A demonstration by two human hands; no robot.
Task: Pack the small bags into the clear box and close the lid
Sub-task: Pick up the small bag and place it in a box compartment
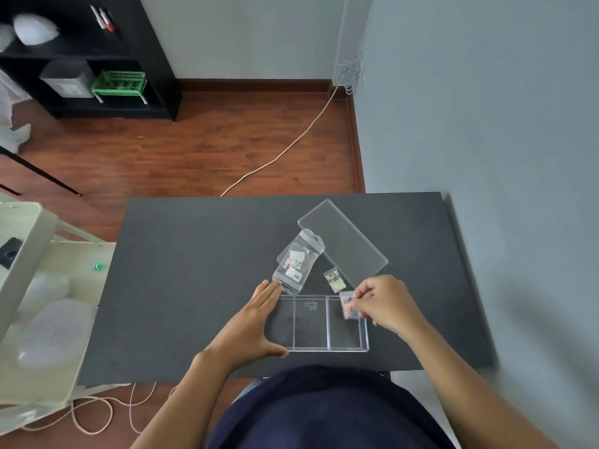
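A clear box (311,348) with three compartments lies open on the black table, near its front edge. My left hand (256,322) rests flat against the box's left end, fingers spread. My right hand (385,303) pinches a small bag (348,306) of coloured bits over the right compartment. Another small bag (334,279) with pale contents lies just behind the box. A larger clear zip bag (296,262) with labels inside lies behind the box's left corner. The clear lid (343,243) lies flat further back, at an angle.
The black table (181,286) stands against a grey wall on the right. A pale cart (39,286) with white containers stands at the left. Cables run over the wooden floor, and a black shelf (97,53) stands far back.
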